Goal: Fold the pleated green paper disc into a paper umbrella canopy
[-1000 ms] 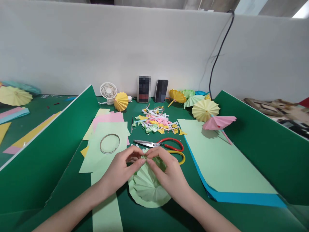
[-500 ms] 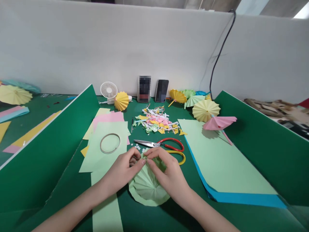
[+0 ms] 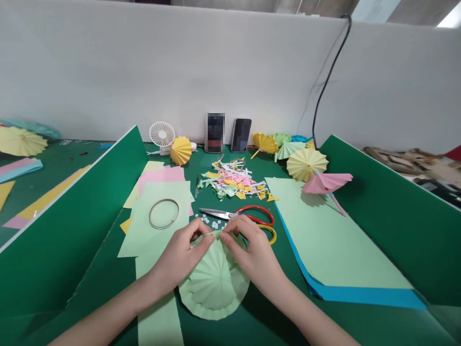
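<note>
A light green pleated paper disc (image 3: 220,278), shaped like a small umbrella canopy, hangs between my hands over the green table. My left hand (image 3: 189,250) pinches its far edge from the left, thumb against the fingers. Close beside it, my right hand (image 3: 247,242) pinches the same edge from the right. Just beyond my fingers lie the scissors (image 3: 223,214), with one red and one yellow handle, blades pointing left. Small white paper bits (image 3: 215,225) are scattered in front of the blades.
Green sheets at left (image 3: 144,240) carry a ring of tape (image 3: 150,214). More green and blue sheets (image 3: 345,245) lie right, under a pink paper umbrella (image 3: 326,183). Paper scraps (image 3: 234,180), a fan (image 3: 162,134) and phones (image 3: 241,135) stand farther back. Green partitions (image 3: 90,202) flank both sides.
The green paper disc has shifted a little left and toward me, and shows flatter and more fully. Both hands still pinch its far edge, slightly farther apart.
</note>
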### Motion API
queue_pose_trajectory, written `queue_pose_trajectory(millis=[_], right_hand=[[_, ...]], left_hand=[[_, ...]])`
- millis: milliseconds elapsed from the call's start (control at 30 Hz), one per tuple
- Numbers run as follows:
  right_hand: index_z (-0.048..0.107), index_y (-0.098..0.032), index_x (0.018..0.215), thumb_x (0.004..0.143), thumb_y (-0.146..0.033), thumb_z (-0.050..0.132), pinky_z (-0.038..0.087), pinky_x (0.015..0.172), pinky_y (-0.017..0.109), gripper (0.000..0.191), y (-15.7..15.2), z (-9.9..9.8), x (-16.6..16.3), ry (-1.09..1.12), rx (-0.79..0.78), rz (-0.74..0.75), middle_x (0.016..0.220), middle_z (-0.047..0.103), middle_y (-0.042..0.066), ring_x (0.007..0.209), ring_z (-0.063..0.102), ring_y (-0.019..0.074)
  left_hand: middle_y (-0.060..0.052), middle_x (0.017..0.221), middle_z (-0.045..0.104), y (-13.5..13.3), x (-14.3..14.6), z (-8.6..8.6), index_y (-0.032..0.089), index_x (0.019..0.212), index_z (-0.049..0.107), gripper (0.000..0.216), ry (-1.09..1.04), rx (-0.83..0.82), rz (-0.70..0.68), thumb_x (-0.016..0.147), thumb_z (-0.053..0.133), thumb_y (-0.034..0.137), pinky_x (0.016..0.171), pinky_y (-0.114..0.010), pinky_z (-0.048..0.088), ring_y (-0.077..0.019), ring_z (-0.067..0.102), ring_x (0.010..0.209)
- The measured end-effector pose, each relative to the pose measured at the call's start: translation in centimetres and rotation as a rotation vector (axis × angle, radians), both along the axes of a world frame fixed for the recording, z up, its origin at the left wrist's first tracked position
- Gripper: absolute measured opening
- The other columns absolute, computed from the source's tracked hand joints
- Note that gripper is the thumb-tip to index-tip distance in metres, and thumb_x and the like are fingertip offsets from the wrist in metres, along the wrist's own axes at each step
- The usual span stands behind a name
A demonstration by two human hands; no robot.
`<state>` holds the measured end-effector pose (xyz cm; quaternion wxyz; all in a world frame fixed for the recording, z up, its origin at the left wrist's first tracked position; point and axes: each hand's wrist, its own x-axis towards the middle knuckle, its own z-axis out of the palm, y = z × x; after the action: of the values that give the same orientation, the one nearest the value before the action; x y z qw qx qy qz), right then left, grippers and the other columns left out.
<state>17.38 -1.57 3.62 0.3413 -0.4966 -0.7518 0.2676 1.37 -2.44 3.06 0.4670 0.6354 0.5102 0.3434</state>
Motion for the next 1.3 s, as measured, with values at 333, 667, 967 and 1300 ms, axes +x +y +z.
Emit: queue_pose_trajectory(millis=[333, 667, 967, 1300], right_hand=[[0.053, -0.019, 0.075, 0.081, -0.021, 0.048, 0.042, 0.059, 0.027, 0.008, 0.6, 0.6, 0.9, 0.0, -0.135, 0.023, 0.075, 0.06, 0.002, 0.066, 0.053, 0.015], [0.055, -0.02, 0.069, 0.076, -0.015, 0.055, 0.042, 0.071, 0.033, 0.008, 0.1, 0.9, 0.9, 0.09, 0.109, 0.027, 0.075, 0.065, 0.002, 0.075, 0.058, 0.0174], [0.051, -0.02, 0.069, 0.074, -0.012, 0.055, 0.042, 0.068, 0.032, 0.011, -0.3, 0.5, 0.5, 0.101, 0.164, 0.02, 0.073, 0.061, 0.002, 0.074, 0.055, 0.0172], [0.046, -0.021, 0.077, 0.075, -0.013, 0.052, 0.044, 0.065, 0.031, 0.01, -0.6, 0.3, 0.2, 0.146, 0.062, -0.032, 0.076, 0.056, 0.001, 0.075, 0.053, 0.0165]], left_hand=[[0.0, 0.076, 0.053, 0.1, -0.2, 0.6, 0.019, 0.065, 0.042, 0.016, -0.027, 0.069, 0.077, 0.079, 0.047, 0.026, 0.069, -0.022, 0.042, -0.0133, 0.052, 0.078], [0.0, 0.086, 0.058, -0.1, -0.5, 0.6, 0.021, 0.088, 0.053, 0.013, 0.057, 0.111, 0.006, 0.079, 0.051, 0.029, 0.073, -0.02, 0.042, -0.0122, 0.054, 0.082], [0.002, 0.07, 0.054, -0.2, -0.3, 0.3, 0.018, 0.075, 0.052, 0.02, 0.178, 0.204, -0.036, 0.084, 0.042, 0.032, 0.061, -0.019, 0.038, -0.0102, 0.049, 0.066], [0.003, 0.069, 0.052, -0.6, -0.2, 0.2, 0.019, 0.074, 0.049, 0.018, 0.184, 0.261, -0.034, 0.085, 0.042, 0.031, 0.06, -0.019, 0.037, -0.01, 0.048, 0.066]])
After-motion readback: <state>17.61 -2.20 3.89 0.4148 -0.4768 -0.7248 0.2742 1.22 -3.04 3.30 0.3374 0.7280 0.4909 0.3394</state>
